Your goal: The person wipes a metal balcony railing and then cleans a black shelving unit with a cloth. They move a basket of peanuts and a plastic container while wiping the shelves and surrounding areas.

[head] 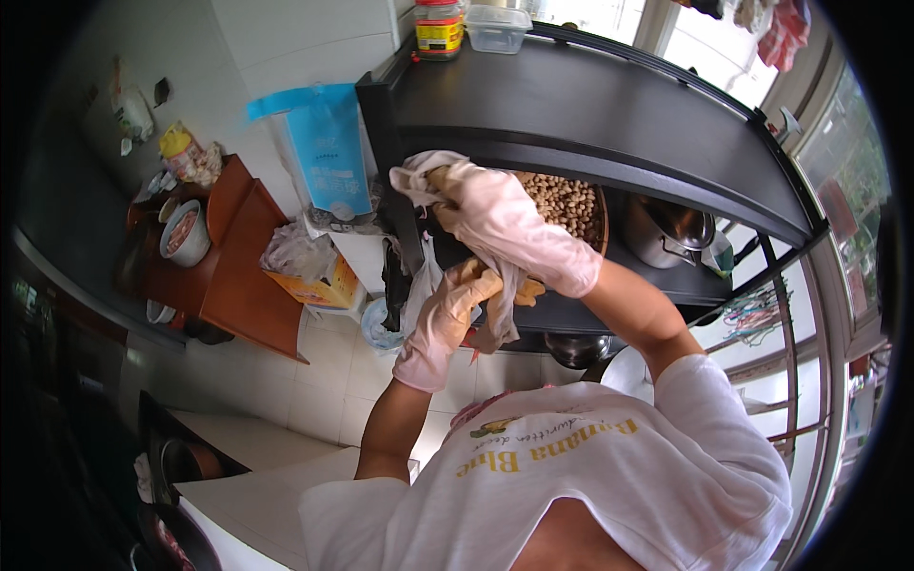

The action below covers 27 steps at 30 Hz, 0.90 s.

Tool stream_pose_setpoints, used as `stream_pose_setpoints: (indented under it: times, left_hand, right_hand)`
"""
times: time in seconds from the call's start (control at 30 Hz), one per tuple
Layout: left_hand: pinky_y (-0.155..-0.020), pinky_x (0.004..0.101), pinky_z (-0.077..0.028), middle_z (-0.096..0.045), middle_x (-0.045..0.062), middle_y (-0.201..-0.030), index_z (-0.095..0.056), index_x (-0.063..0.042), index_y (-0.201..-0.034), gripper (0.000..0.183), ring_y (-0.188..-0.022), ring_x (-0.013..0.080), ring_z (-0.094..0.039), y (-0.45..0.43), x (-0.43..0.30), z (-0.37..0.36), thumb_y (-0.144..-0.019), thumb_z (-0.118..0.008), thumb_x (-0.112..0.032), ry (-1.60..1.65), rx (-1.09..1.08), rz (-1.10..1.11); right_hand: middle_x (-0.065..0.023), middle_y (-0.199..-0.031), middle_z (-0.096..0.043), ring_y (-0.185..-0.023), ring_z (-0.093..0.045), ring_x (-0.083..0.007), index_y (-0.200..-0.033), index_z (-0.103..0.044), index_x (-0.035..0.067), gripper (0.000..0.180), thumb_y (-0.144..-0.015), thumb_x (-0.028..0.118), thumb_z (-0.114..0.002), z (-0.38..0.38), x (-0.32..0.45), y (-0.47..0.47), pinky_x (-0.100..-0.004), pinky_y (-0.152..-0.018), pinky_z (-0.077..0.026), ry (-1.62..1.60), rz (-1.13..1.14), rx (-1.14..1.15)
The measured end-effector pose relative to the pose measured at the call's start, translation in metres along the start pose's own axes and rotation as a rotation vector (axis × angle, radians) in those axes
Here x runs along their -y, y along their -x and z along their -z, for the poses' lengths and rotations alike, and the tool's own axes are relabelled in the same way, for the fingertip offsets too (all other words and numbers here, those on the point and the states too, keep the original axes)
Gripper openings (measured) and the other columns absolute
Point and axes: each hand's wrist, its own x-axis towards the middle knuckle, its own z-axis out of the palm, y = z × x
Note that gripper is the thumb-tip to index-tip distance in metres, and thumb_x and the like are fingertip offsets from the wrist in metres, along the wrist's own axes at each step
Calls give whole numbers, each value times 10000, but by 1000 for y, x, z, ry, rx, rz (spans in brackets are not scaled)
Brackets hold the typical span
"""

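Observation:
Both my hands wear pinkish rubber gloves with tan palms and fingers. My right hand (482, 200) presses a crumpled greyish cloth (421, 171) against the left front corner of a black shelf unit (564, 100), near its upright post. A length of the same pale fabric seems to hang below that hand. My left hand (464, 292) is lower, its fingers closed around this hanging part; tan fingertips show beyond it. Behind my right forearm, a round basket of peanut-like nuts in shells (564, 203) sits on the middle shelf, partly hidden.
A lidded steel pot (664, 228) stands right of the basket. On the top board are a jar (438, 32) and a clear plastic container (498, 30). Left of the unit are a blue pouch (328, 150), a yellow carton (314, 278) and a brown wooden stand (235, 264) with a bowl (186, 232).

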Motion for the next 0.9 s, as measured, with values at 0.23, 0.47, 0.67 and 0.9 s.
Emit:
stream_pose_setpoints:
  times: [0.23, 0.47, 0.67, 0.9]
  left_hand:
    - [-746, 254, -456, -599, -17, -892, -635, -51, -1044, 211, -801, 96, -564, 0, 8, 15, -937, -608, -231, 491, -222, 251]
    - [-686, 206, -421, -559, -51, -854, -626, -73, -934, 239, -748, 55, -501, 9, 3, 12, -895, -666, -306, 483, -340, 270]
    - [-726, 253, -433, -529, -21, -857, -616, -19, -991, 198, -807, 110, -532, 20, 15, 34, -928, -605, -206, 58, -232, 80]
    - [-831, 269, -490, -668, 117, -1041, -589, 31, -1154, 345, -921, 167, -646, -3, -27, 48, -961, -580, -254, 519, -205, 73]
  right_hand:
    - [-187, -973, -629, -885, -628, -399, -1085, -572, 72, 266, -819, 81, -583, -39, -14, -28, -437, -745, -523, -3, -2, -292]
    - [-197, -1110, -646, -986, -648, -359, -1275, -543, 47, 485, -805, 118, -637, -48, -16, -28, -379, -846, -525, -254, -117, -233]
    - [-149, -1219, -606, -1058, -627, -316, -1270, -584, 122, 485, -788, 108, -638, -22, 14, -19, -345, -920, -487, -413, -222, -96]
    - [-104, -1209, -540, -1114, -516, -251, -1200, -543, 104, 301, -903, 147, -524, -71, -22, -78, -346, -940, -423, -765, 166, 57]
